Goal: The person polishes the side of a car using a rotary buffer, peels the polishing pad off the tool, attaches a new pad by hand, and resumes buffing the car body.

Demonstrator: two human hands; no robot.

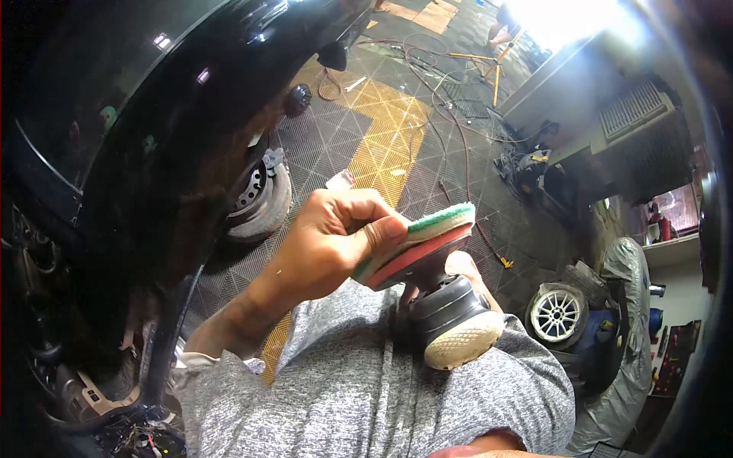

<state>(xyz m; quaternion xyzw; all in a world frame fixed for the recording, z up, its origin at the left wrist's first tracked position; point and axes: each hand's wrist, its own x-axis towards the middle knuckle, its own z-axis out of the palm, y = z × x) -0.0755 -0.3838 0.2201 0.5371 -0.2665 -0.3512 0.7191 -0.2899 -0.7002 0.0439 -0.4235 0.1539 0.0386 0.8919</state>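
Note:
An orbital polisher point(452, 314) with a dark body and a cream-coloured cap is held close to my chest, tilted so its pad faces up and away. Its round buffing pad point(439, 224) has a green and white pile over a red backing. My left hand point(336, 237) is closed, pinching the pad's edge between thumb and fingers. Behind the polisher, my right hand point(463, 267) shows only in part and wraps around the tool; most of its fingers are hidden.
A glossy black car body point(175, 114) fills the left side. Beneath it lies a wheel point(263, 200). A hose point(467, 153) winds across the tiled floor point(324, 130). To the right stand a white-spoked wheel point(557, 314) and a plastic-wrapped part point(630, 305). A yellow tripod point(496, 72) stands far back.

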